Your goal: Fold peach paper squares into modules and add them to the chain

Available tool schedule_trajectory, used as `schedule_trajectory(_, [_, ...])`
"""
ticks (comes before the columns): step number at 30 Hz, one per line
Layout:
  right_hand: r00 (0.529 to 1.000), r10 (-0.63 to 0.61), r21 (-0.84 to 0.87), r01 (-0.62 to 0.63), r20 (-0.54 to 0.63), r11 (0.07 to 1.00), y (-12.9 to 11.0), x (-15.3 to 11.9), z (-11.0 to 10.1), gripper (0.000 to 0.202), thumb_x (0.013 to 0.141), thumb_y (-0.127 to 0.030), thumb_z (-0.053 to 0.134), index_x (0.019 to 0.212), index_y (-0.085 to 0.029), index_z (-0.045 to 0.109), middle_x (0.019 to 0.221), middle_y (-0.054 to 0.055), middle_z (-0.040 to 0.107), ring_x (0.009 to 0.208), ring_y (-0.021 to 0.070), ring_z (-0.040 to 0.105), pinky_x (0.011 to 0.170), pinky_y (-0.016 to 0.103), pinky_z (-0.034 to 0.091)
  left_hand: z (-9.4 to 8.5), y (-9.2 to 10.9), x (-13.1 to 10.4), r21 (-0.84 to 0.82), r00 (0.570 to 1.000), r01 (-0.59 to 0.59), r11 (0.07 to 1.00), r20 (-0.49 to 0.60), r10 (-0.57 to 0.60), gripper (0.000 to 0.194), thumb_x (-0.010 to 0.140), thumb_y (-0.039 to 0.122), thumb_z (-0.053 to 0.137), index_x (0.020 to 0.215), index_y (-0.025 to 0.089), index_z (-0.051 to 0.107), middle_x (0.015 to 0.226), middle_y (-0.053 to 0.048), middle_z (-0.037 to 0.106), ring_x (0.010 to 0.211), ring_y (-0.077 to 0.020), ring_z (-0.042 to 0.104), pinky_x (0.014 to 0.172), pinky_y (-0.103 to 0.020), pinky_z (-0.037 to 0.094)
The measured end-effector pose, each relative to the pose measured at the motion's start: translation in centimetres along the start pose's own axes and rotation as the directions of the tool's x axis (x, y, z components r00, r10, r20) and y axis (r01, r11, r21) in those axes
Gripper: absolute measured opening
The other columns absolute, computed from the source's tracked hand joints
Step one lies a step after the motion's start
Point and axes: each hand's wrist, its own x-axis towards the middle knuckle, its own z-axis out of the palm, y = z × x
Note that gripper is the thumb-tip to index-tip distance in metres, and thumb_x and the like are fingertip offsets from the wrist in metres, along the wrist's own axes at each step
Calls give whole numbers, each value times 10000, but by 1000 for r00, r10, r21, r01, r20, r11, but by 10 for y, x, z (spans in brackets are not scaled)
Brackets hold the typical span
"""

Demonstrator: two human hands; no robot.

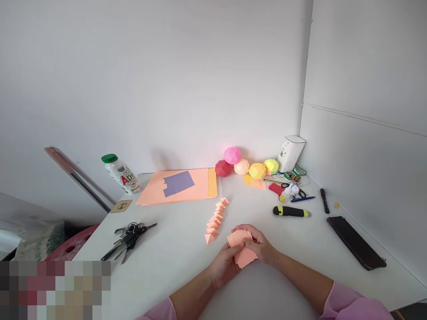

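Note:
Between my two hands is a small stack of peach paper pieces (pixel 246 257), held over the front middle of the table. My left hand (pixel 226 263) grips the stack from the lower left, its thumb on top. From the right, my right hand (pixel 262 244) closes on the upper part of the same stack, its fingers behind the far edge. Just beyond my hands, to the left, a row of several folded peach paper pyramids (pixel 212 224) runs away across the white table. Parts of the stack are hidden by my fingers.
Peach sheets (pixel 200 182) with a purple piece (pixel 179 183) lie at the back, near several faceted paper balls (pixel 232 155). A bottle (pixel 122 174) and keys (pixel 130 238) are left; a cutter (pixel 291 211), pen (pixel 303 199), marker (pixel 324 201) and black case (pixel 356 243) are right.

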Motion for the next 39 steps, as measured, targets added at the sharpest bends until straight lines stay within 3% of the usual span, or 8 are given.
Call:
schedule_trajectory(7, [963,-264,-283,241,-46,929,8,3,-5,370,745,-92,429,1070,-214,557,1146,68,519,1006,203,528,836,331,456,-8,-4,2,-20,1000,21,1000,18,-21,327,766,137,551,1092,151,572,1094,-130,577,1062,-277,533,912,-413,378])
schedule_trajectory(13, [857,-490,-479,501,159,721,10,2,-5,479,724,-72,405,1175,-215,484,1162,95,469,1080,225,468,878,373,438,-10,-5,3,-57,997,53,997,62,-50,323,659,113,512,965,108,617,973,-110,585,966,-228,541,876,-339,382])
schedule_trajectory(17, [746,-547,-596,650,380,472,6,-1,-2,661,744,-269,503,1353,-174,263,1326,142,345,1233,313,304,1004,493,287,-7,-4,1,-16,997,71,997,29,-70,339,610,79,478,914,114,625,880,-86,600,916,-222,549,785,-313,407])
schedule_trajectory(20, [728,-479,-649,672,491,357,2,-3,1,844,692,-483,595,1370,-126,239,1333,183,354,1223,347,311,1018,536,226,-6,-5,0,26,999,29,999,33,-30,403,578,48,465,947,114,613,908,-87,604,915,-233,552,757,-325,415])
schedule_trajectory(24, [794,-449,-700,589,409,404,1,-5,4,740,691,-445,639,1316,-154,370,1203,163,492,1070,306,458,961,487,323,-4,-6,0,66,1000,-6,998,6,6,362,600,39,493,930,136,608,897,-74,613,902,-223,568,736,-311,424])
schedule_trajectory(31, [881,-370,-706,461,294,538,-1,-3,3,711,657,-404,689,1280,-179,429,1204,142,485,1099,307,437,963,465,347,-2,-6,2,47,992,2,999,-124,4,274,708,128,527,973,156,593,891,-70,630,930,-241,578,734,-319,442])
schedule_trajectory(35, [926,-304,-630,375,223,680,2,-2,-2,718,657,-484,698,1258,-181,449,1252,138,442,1154,296,406,987,430,353,-7,-5,3,-82,998,48,995,-39,-51,317,816,329,443,970,107,609,926,-114,631,991,-277,557,850,-373,418])
schedule_trajectory(39, [975,-209,-528,215,72,822,9,0,-7,576,772,-413,611,1272,-208,411,1284,113,422,1184,262,408,977,405,381,-11,-4,2,-64,997,63,996,-48,-66,389,855,368,425,1077,89,578,989,-135,624,1012,-284,560,883,-397,400])
